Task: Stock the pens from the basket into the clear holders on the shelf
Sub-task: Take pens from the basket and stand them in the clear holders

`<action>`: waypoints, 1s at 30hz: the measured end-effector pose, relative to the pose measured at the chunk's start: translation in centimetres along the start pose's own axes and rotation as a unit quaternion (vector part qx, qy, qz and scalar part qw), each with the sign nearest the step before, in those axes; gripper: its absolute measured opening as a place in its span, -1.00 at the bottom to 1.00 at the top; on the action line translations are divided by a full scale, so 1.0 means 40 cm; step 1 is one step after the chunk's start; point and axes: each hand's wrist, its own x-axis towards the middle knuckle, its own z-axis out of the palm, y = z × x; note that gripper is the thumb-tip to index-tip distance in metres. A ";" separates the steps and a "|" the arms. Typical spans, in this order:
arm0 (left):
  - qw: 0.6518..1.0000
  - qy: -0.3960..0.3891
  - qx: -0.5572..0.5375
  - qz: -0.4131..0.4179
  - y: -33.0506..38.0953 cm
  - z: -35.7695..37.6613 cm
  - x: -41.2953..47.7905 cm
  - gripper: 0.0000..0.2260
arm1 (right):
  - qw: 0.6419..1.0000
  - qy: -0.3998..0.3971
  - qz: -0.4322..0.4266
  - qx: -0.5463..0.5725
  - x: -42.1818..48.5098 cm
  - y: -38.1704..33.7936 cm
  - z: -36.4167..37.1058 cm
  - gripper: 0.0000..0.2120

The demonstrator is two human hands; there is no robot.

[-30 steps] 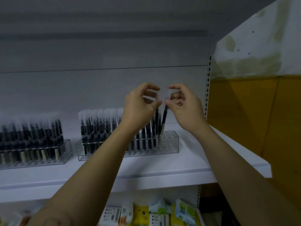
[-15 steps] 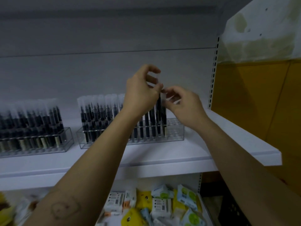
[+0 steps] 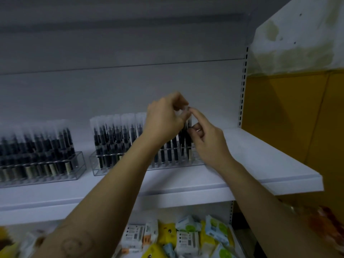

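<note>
White shelf (image 3: 260, 157) fills our view. Below the clear holder (image 3: 96, 165), nearest us, bright packets (image 3: 186, 237) crowd a lower tier. Our right hand (image 3: 208, 142), at the holder's right end, pinches a pen (image 3: 189, 144) between thumb and outstretched forefinger; the pen stands upright in the holder's right end. Our left hand (image 3: 163, 120), just above the holder, curls its fingers over the clear caps; whether it grips one we cannot tell. Left of the holder sits a second holder (image 3: 79, 162), full of dark pens (image 3: 37, 146). Behind the holder rises a grey back panel (image 3: 111, 90).
</note>
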 end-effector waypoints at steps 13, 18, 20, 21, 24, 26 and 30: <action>0.995 0.026 0.078 -0.054 -0.022 -0.015 -0.007 -0.91 | 1.000 0.004 0.006 -0.019 -0.015 0.000 0.008 -0.45; 0.996 0.002 0.075 -0.047 -0.020 -0.029 -0.010 -0.91 | 1.000 -0.007 0.020 -0.014 -0.013 -0.006 0.005 -0.42; 0.996 0.009 0.089 -0.029 -0.019 -0.031 -0.014 -0.93 | 0.999 -0.021 0.031 -0.004 -0.015 -0.011 -0.004 -0.40; 0.995 0.009 0.097 -0.023 -0.020 -0.031 -0.017 -0.91 | 0.999 -0.033 0.039 0.001 -0.014 -0.016 -0.011 -0.38; 0.988 -0.010 0.151 -0.011 -0.013 -0.033 -0.027 -0.81 | 0.997 -0.060 0.051 -0.024 -0.009 -0.035 -0.031 -0.32; 0.986 -0.013 0.166 -0.008 -0.007 -0.038 -0.041 -0.75 | 0.996 -0.061 0.043 -0.054 -0.006 -0.050 -0.046 -0.26; 0.984 -0.002 0.177 0.005 -0.003 -0.066 -0.077 -0.66 | 0.996 -0.057 0.020 -0.072 -0.009 -0.081 -0.077 -0.23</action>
